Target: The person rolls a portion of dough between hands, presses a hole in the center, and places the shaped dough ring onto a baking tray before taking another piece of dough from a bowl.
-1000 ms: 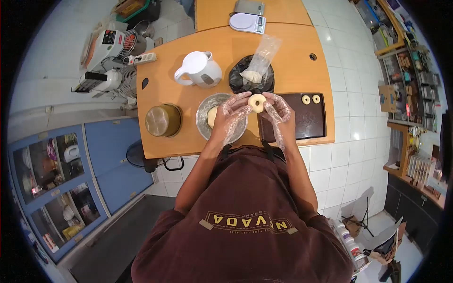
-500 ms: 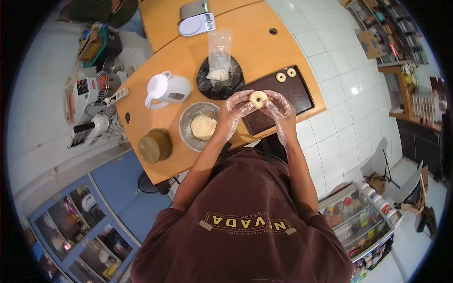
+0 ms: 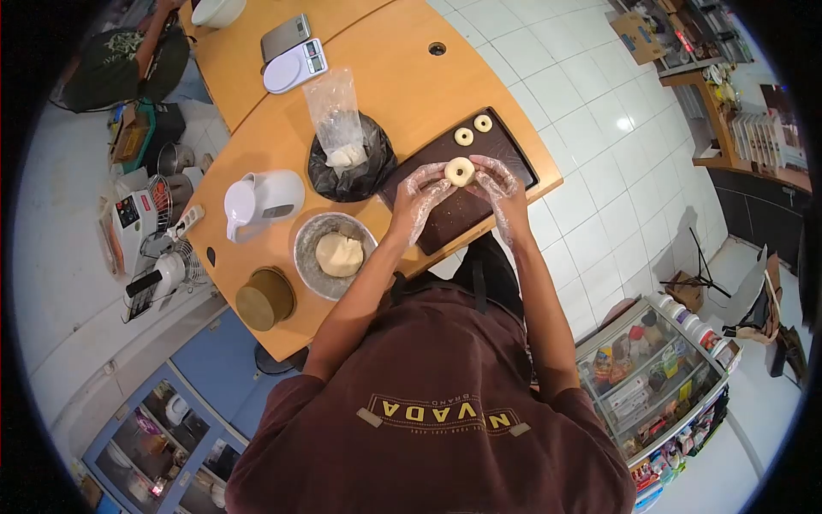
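Note:
A pale ring of dough [image 3: 460,172], shaped like a doughnut with a small hole, is held between my two hands above a dark baking tray [image 3: 437,224]. My left hand [image 3: 419,199], dusted with flour, closes its fingers on the ring's left side. Floury too, my right hand [image 3: 501,193] grips the ring from the right. Two more dough rings [image 3: 464,137] lie at the tray's far end. Left of my forearm a metal bowl [image 3: 301,257] holds a large lump of dough [image 3: 340,254].
A clear plastic bag of white powder [image 3: 345,158] rests on a black plastic bag [image 3: 370,176]. Also on the wooden table are a white jug [image 3: 276,199], a brownish canister [image 3: 267,300] and a white kitchen scale [image 3: 295,67]. Another person [image 3: 111,68] is at the far left.
My view has turned and shifted, so the table things sit further left. Both hands still hold the dough ring over the tray. More of the other person now shows.

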`<state>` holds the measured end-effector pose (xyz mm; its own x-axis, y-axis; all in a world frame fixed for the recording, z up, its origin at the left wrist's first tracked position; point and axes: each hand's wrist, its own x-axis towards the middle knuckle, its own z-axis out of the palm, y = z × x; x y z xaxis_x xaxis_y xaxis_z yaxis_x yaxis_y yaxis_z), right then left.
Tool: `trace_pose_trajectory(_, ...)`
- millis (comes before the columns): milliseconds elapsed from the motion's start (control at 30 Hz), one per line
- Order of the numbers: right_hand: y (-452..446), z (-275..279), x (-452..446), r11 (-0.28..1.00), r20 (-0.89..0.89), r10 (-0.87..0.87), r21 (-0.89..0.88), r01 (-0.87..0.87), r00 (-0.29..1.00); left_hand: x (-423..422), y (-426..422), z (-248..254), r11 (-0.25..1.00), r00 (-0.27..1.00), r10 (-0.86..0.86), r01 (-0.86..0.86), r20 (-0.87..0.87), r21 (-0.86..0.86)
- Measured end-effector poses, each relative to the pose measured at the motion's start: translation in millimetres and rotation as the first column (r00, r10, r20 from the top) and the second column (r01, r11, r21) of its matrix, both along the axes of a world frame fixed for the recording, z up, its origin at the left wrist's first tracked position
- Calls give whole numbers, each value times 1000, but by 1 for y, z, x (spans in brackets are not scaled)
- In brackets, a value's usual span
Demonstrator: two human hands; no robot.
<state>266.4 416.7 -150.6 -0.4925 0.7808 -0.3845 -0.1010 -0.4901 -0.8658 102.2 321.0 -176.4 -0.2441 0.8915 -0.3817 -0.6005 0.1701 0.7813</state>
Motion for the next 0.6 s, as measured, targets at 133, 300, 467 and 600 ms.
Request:
trace_pose_trajectory(133, 19, -38, -10, 1000, 24, 16, -12, -16, 1000, -8, 18, -29, 1000, 1000, 24, -24, 12, -15)
trace_pose_trajectory(300, 33, -84, -23, 999, 77, 22, -36, -20, 997, -15, 33, -83, 996, 997, 63, -60, 40, -72)
trace_pose_trajectory(467, 42, -139, -32, 996, 272, 90, -42, -82, 958, -10, 46, -132, 969, 995, 101, -94, 18, -230)
trace_pose_trajectory(600, 46, -173, -39, 994, 332, 104, -13, -106, 938, -7, 50, -157, 940, 990, 137, -122, 24, -318)
